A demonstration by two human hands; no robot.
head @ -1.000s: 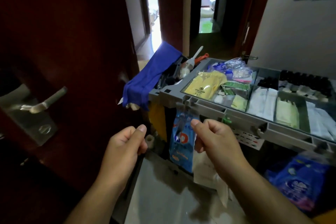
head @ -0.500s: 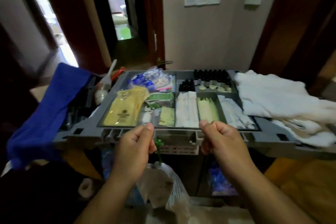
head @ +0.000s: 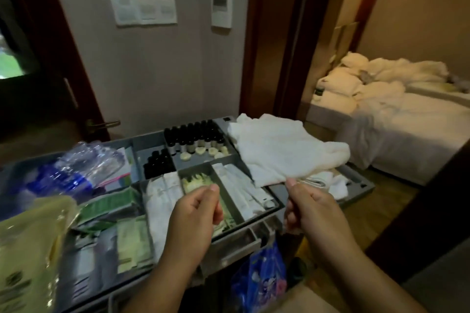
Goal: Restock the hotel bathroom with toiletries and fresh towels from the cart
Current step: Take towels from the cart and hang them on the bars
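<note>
The grey plastic cart tray lies under and ahead of both grips. It is the one cart in view, so the step in hand, as I judge it, is choosing what to lift off it first. One large white terry towel is spread over the tray's far end, just beyond the right grip. Under it, ahead and to the right of that grip, sits a small stack of folded white towels whose number I cannot tell. The right grip is curled closed, thumb on forefinger, with nothing seen inside it. Its thumb tip sits at the big towel's near hem, and whether they touch cannot be told. The left grip is curled closed the same way, empty, hovering over one compartment of pale yellow-green packets. To do this well, open the right grip and take the big towel by two corners, or slide a flat palm beneath it, so it comes up tidy without dragging the stack or sweeping bottles over. Left of the left grip lie one crinkled yellow plastic bag and one clear plastic bag of blue items. Two compartments of long white sachets flank that grip. Beyond it stand two groups of small dark bottles, too blurred to count, and about five pale round pieces.
</note>
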